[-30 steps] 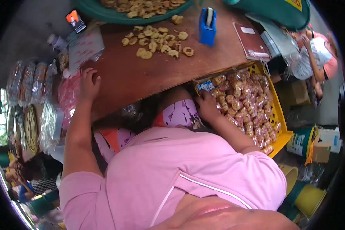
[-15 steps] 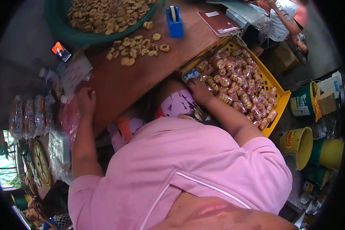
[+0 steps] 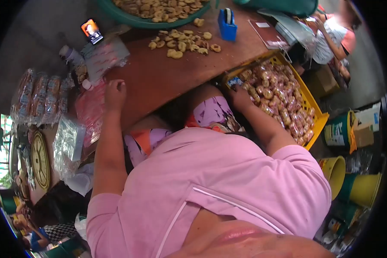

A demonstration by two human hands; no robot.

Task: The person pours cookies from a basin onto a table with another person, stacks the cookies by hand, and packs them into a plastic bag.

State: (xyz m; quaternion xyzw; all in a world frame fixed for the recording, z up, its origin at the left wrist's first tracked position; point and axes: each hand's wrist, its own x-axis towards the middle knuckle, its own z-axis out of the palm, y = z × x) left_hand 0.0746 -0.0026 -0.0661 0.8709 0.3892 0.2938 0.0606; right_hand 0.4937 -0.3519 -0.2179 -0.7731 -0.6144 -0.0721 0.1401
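Note:
My left hand [image 3: 115,95] is at the left edge of the brown table, with its fingers curled in and nothing visible in them. Pink plastic bags [image 3: 90,106] lie right beside it. My right hand [image 3: 240,98] is at the near corner of a yellow crate [image 3: 321,124], its fingers bent down by a small blue and white packet [image 3: 234,81]. What those fingers grip, if anything, is hidden. Many clear-wrapped packs of round biscuits [image 3: 279,94] fill the crate. Loose biscuits [image 3: 182,41] are scattered on the table ahead.
A green basin [image 3: 146,22] of biscuits stands at the back. Near it are a blue tape dispenser [image 3: 228,26], a dark red notebook [image 3: 268,33] and a lit phone [image 3: 92,32]. Wrapped packs [image 3: 38,96] are at left, yellow buckets [image 3: 332,172] at right. Another person [image 3: 329,41] is at upper right.
My view has shifted, so the table and crate sit differently in it. My left hand's fingers look more curled. My right hand stays at the crate's corner by the blue and white packet.

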